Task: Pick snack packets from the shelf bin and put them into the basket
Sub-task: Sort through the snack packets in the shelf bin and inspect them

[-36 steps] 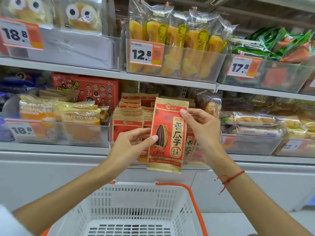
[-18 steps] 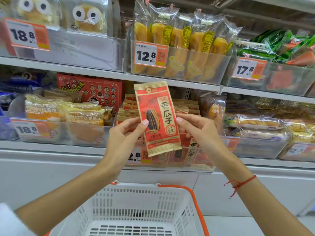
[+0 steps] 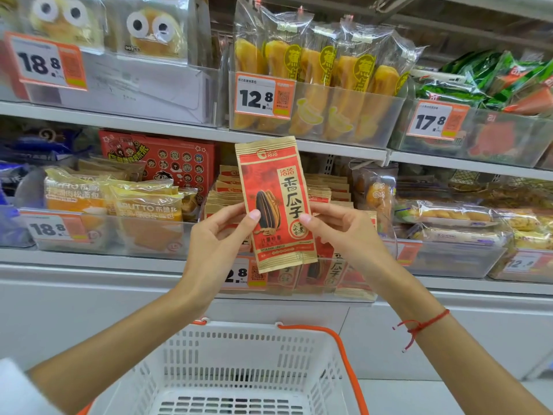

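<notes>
One red seed packet [image 3: 276, 205] up in front of the shelf bin [image 3: 353, 283], pinched at its edges by left hand [image 3: 221, 235] and right hand [image 3: 338, 232]; near white basket [image 3: 239, 366] shows nothing inside, drop not yet done

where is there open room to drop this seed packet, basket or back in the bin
The basket below the hands shows bare floor between its white walls. The bin is crowded with more red packets. The seed packet is pinched by the left hand and the right hand.
</notes>
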The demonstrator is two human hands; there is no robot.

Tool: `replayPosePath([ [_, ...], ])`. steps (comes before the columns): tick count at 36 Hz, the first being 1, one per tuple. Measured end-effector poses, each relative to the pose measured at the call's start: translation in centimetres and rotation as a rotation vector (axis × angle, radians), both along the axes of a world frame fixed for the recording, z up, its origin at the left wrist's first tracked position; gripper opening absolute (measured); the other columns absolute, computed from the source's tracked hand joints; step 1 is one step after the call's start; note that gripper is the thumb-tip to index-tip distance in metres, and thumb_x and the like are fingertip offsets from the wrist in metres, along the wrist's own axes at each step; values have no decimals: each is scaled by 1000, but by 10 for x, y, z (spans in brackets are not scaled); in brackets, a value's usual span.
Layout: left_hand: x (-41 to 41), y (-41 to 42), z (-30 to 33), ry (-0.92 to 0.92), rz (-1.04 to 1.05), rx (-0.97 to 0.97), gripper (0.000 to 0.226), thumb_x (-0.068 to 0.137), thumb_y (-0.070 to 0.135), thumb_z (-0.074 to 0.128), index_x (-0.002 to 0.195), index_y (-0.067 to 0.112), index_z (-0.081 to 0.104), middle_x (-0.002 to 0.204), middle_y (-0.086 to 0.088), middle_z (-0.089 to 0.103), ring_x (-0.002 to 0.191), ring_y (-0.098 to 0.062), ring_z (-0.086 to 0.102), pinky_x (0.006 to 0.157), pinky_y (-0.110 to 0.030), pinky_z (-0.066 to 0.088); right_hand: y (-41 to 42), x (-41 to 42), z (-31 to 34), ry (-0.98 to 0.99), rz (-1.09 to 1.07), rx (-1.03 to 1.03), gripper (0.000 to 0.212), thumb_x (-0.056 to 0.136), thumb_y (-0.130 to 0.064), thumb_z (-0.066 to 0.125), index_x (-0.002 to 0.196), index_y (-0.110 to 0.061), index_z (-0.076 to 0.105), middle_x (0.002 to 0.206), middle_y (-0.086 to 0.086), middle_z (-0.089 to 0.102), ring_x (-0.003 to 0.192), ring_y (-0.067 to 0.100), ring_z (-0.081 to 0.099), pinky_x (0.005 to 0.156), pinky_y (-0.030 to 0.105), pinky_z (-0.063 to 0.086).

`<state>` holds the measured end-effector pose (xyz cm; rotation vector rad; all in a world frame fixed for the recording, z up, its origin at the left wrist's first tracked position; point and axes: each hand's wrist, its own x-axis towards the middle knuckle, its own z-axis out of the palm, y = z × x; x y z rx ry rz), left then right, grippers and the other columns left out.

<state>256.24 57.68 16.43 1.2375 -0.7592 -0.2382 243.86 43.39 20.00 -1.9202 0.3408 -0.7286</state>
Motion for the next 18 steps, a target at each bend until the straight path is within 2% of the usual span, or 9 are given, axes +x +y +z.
replayPosePath([
  [2,0,0,1,-28,7,13,15,89,27,63,102,35,67,94,16,74,90,-1,69,70,-12,53,0,-1,0,-5,2,7,22,82,-34,70,104,-37,66,93,-10,75,87,-1,69,68,12,51],
  [6,-2,1,5,-78,32,33,17,89,26,63,101,39,64,91,26,72,88,4,67,69,-13,54,1,-1,-1,-32,-24,-16,28,82,-33,71,109,-33,65,95,-7,75,91,4,70,83,21,55],
  [11,-4,6,13,-100,129,66,39,76,35,75,114,34,64,104,23,70,96,4,66,82,-26,56,8,-2,4,-191,-85,-145,23,82,-23,75,100,-37,67,86,-13,73,82,1,68,69,15,54],
  [14,-11,6,22,-97,92,103,65,59,53,76,120,37,57,107,24,68,96,12,62,83,-18,51,14,-3,5,-250,-128,-299,24,79,-24,79,100,-33,68,91,-16,72,85,5,67,72,19,54],
  [16,-15,3,26,-77,86,134,75,52,60,73,120,39,52,108,26,62,90,23,56,77,-11,49,18,-1,3,-263,-128,-386,27,77,-26,81,100,-29,69,93,-15,71,84,7,67,71,19,54],
  [18,-15,0,27,-31,86,152,77,49,65,73,119,39,53,109,26,60,89,22,55,83,-15,48,22,3,0,-260,-92,-479,30,75,-25,83,100,-28,66,94,-15,68,82,5,66,68,14,53],
])
